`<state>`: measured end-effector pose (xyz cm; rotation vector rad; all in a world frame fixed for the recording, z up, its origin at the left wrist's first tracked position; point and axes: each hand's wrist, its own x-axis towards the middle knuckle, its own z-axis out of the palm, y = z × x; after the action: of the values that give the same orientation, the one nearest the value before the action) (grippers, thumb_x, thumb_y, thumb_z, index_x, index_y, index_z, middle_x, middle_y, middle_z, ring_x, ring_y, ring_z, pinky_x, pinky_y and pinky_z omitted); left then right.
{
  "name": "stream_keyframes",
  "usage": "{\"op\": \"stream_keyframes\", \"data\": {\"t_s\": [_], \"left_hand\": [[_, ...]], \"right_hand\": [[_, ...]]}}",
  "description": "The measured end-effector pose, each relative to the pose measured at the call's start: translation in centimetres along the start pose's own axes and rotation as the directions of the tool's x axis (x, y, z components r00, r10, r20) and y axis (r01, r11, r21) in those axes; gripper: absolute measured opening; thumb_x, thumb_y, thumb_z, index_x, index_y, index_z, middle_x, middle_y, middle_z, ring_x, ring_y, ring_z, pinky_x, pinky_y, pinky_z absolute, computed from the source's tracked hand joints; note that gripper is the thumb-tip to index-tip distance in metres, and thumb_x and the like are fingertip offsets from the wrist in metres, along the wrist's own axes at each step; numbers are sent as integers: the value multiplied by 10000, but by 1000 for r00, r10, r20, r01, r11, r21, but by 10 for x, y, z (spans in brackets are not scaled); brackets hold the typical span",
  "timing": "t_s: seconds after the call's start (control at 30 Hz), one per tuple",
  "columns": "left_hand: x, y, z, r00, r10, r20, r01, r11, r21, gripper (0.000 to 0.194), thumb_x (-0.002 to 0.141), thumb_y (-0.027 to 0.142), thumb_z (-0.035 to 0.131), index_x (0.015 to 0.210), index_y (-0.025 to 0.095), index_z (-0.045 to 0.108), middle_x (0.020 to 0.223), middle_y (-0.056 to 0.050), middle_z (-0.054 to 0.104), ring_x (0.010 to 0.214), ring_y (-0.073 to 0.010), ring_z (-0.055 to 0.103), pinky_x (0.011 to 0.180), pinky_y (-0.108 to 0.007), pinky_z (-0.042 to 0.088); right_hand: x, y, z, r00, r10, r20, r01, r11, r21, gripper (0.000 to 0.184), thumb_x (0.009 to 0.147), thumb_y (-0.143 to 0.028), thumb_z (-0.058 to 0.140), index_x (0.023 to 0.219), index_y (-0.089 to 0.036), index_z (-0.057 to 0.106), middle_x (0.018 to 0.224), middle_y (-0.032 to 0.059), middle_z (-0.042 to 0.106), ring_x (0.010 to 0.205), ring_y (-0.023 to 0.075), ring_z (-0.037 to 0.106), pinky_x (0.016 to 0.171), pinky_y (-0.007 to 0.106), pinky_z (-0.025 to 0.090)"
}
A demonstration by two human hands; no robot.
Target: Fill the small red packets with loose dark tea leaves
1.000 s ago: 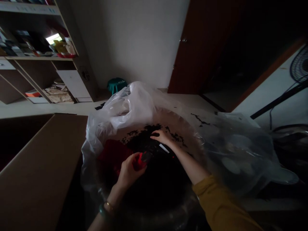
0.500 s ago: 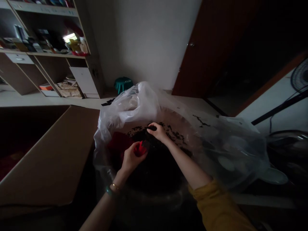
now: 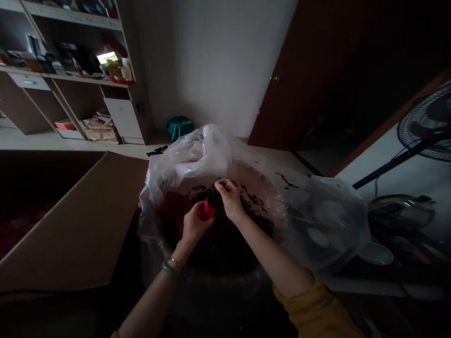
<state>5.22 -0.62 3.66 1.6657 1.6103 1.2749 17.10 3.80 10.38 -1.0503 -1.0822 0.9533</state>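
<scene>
My left hand (image 3: 192, 225) is curled round a small red packet (image 3: 206, 211), its upper end showing between thumb and fingers. Just to the right and slightly farther off, my right hand (image 3: 230, 201) has its thumb and fingertips drawn together; what they pinch, if anything, is too dark to make out. Both hands are over a round tub lined with clear plastic sheeting (image 3: 214, 148). Dark, loose, leaf-like bits (image 3: 229, 251) fill much of it and cling to the far inner side. Red material (image 3: 172, 206) lies inside at the left, partly behind my left hand.
An open cardboard box (image 3: 81, 220) stands close on the left. Plastic sheeting spreads to the right over pale dishes (image 3: 319, 237). Farther right are a glass-lidded pan (image 3: 401, 211) and a fan (image 3: 428, 124). Behind are shelves (image 3: 88, 80), a green-covered stool (image 3: 180, 126) and a brown door (image 3: 299, 70).
My right hand has turned a little and its fingers have drawn closer together. The red packet has tilted slightly in my left hand. The view has shifted a little to the right.
</scene>
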Motion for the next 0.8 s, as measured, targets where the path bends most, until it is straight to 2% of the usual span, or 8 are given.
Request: {"op": "stream_keyframes", "data": {"t_s": [0.13,0.27,0.37,0.47,0.57,0.63,0.8], "left_hand": [[0,-2,2,1000,-9,-5,9,1000,-16,528,583,229,736,1093,178,612,862,-12,698,736,-160,639,702,-281,516],[0,-4,5,1000,4,-23,-4,1000,-13,503,605,277,740,1081,179,612,865,-17,698,751,-168,649,714,-288,521],[-1,-6,8,998,26,-48,-27,1000,-11,510,604,296,754,1078,180,605,890,-26,699,783,-175,655,736,-294,525],[-2,-8,11,997,53,-47,-54,998,-12,510,605,289,759,1077,187,593,910,-26,698,805,-174,657,747,-291,526],[-5,-12,13,997,70,-12,-71,997,-15,521,606,290,761,1081,184,575,924,-31,694,816,-174,659,751,-291,526],[-7,-15,14,997,73,10,-73,997,-20,543,596,283,768,1086,181,557,934,-36,690,826,-177,660,754,-294,526],[-10,-20,11,997,75,7,-74,996,-57,553,606,276,761,1096,186,520,977,-45,676,856,-177,657,765,-302,525]], "right_hand": [[-8,-4,-10,988,-36,151,56,989,-135,359,768,-541,544,717,-198,635,742,6,648,804,172,587,822,313,436],[-11,-11,-23,953,-48,299,114,971,-208,496,876,-573,367,775,-204,682,886,45,702,959,195,614,947,349,412],[-13,-15,-32,935,-40,353,151,944,-293,388,890,-489,414,929,-210,681,1014,52,699,1010,195,614,954,355,431],[-18,-15,-35,907,14,420,183,888,-423,256,880,-332,468,1011,-226,660,1036,41,698,987,185,632,917,344,465],[-24,-14,-36,872,49,488,213,859,-466,287,879,-210,433,1091,-224,627,1038,48,696,989,172,640,905,333,479],[-26,-14,-36,855,18,518,255,855,-451,317,874,-172,418,1117,-220,616,1065,53,684,1012,164,629,923,332,473],[-28,-15,-41,874,-73,481,330,816,-474,405,828,-112,428,1172,-226,609,1213,73,598,1062,173,582,912,341,481]]}}
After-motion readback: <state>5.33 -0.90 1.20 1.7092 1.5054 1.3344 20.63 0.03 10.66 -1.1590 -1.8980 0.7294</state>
